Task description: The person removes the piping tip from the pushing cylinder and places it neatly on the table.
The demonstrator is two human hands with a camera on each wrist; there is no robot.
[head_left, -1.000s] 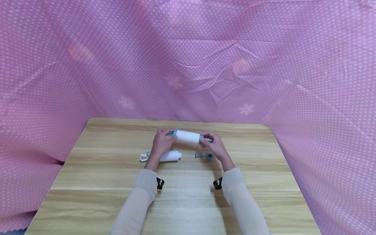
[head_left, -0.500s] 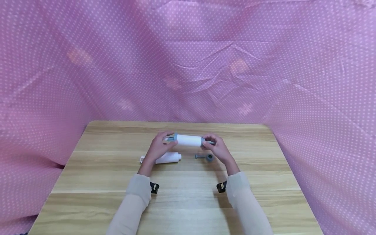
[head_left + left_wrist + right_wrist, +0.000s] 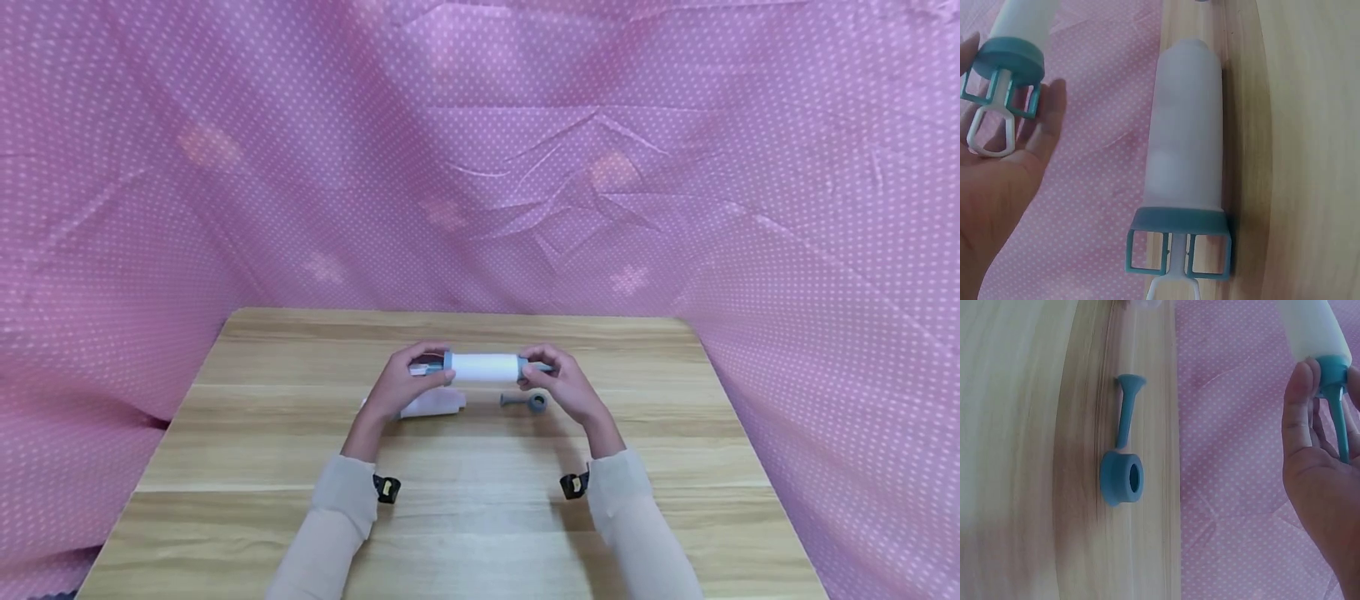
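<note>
A white-barrelled plunger syringe is held level above the table between both hands. My left hand grips its teal collar end, where the finger loops and white pull ring lie over the palm. At the other end, my right hand pinches the teal cap, and a thin teal nozzle runs back across the palm. A second white syringe with teal loops lies on the table below my left hand, partly covered by it in the head view.
On the wooden table a loose teal nozzle with a flared end lies beside a teal ring cap, below my right hand. Pink dotted cloth hangs behind the table and along both sides.
Both hands have come slightly nearer the body with the held syringe, which has turned from slanting to level. The wrists have spread a little apart. The things on the table have stayed put.
</note>
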